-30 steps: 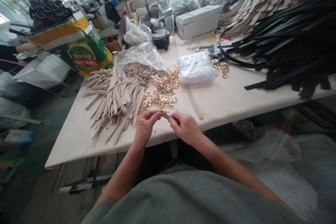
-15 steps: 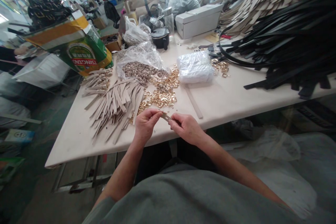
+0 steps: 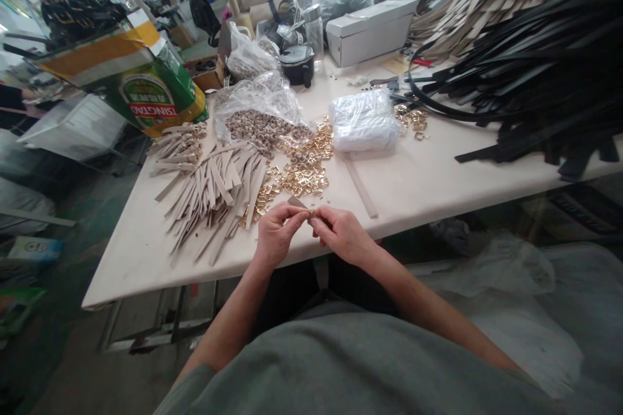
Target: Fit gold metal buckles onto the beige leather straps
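Close together over the table's front edge, my left hand [image 3: 278,233] and my right hand [image 3: 341,233] pinch a short beige strap [image 3: 296,201]. One end of the strap sticks out above my left fingers; a small gold-coloured bit shows between the fingertips, too small to make out. Just beyond my hands lies a heap of gold buckles [image 3: 304,178]. To the left is a fanned pile of beige straps [image 3: 214,185]. A single beige strap [image 3: 361,188] rests on the table to the right.
Behind the buckles, a clear plastic bag [image 3: 267,104] spills small beige loops [image 3: 257,126]. A plastic-wrapped packet [image 3: 365,122] sits right of it, with a black lidded mug [image 3: 298,66] and a white box [image 3: 370,32] farther back. Black straps [image 3: 545,71] overhang the right side; a green carton [image 3: 156,100] stands left.
My hands have drawn together at the fingertips. The strap has shifted, its end now poking out beyond my left fingers instead of spanning the gap between the hands.
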The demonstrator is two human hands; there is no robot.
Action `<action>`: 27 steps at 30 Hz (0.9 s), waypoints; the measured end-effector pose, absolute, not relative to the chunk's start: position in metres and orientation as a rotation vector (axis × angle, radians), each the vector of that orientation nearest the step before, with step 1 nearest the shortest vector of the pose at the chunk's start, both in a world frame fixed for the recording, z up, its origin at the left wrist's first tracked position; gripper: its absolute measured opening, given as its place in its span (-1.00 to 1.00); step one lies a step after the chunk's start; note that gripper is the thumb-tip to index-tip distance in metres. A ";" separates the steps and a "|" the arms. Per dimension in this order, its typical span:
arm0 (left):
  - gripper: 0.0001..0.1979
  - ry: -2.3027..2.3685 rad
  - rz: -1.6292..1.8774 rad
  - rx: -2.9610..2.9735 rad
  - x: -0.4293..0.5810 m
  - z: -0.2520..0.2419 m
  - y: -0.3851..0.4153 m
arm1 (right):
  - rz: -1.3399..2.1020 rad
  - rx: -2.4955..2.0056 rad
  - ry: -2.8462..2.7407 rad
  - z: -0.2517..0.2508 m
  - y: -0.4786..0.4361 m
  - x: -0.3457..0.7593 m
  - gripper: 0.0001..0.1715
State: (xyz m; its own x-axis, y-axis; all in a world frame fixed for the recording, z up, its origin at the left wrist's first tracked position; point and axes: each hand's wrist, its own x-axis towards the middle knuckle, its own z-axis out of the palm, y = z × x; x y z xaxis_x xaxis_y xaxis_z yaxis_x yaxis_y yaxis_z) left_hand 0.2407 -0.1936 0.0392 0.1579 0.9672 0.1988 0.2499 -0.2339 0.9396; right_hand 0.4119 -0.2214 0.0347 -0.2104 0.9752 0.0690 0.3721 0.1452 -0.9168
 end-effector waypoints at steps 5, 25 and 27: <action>-0.87 1.177 1.123 1.564 0.238 0.040 -0.189 | 1.007 -1.384 -1.791 0.036 -0.226 0.417 -0.70; -0.70 1.010 1.279 1.106 0.251 0.022 -0.191 | 1.029 -1.246 -1.569 0.033 -0.231 0.401 -0.83; -0.70 1.017 1.272 1.114 0.252 0.021 -0.192 | 1.015 -1.245 -1.558 0.034 -0.230 0.400 -0.79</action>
State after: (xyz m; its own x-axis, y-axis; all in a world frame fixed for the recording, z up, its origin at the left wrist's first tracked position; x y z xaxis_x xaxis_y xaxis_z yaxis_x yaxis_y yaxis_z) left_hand 0.2519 -0.1918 0.0213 0.0520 0.9981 0.0324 -0.1886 -0.0221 0.9818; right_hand 0.3995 -0.2303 0.0339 -0.1177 0.9833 0.1387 0.2701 0.1661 -0.9484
